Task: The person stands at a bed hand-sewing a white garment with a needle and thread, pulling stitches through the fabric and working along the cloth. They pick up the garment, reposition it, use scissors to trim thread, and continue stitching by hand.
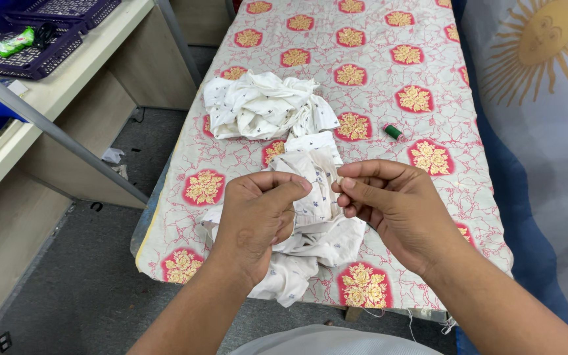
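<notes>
Both hands pinch shut at frame centre: left hand (pixel 258 213) and right hand (pixel 389 204), over white cloth (pixel 313 223). What they grip is too fine to tell. Anything so small could slip and vanish into the folds.

Table's got a pink and cream floral cloth (pixel 389 39) over it, with a second crumpled white garment (pixel 264 105) bunched up further back and a little green thread spool (pixel 393 131) off to the right. Left side there's a wooden shelf (pixel 67 85) holding purple plastic baskets (pixel 27 59), one with a green packet (pixel 13 43) in it. Blue sun-print fabric (pixel 547 79) hangs on the right
</notes>
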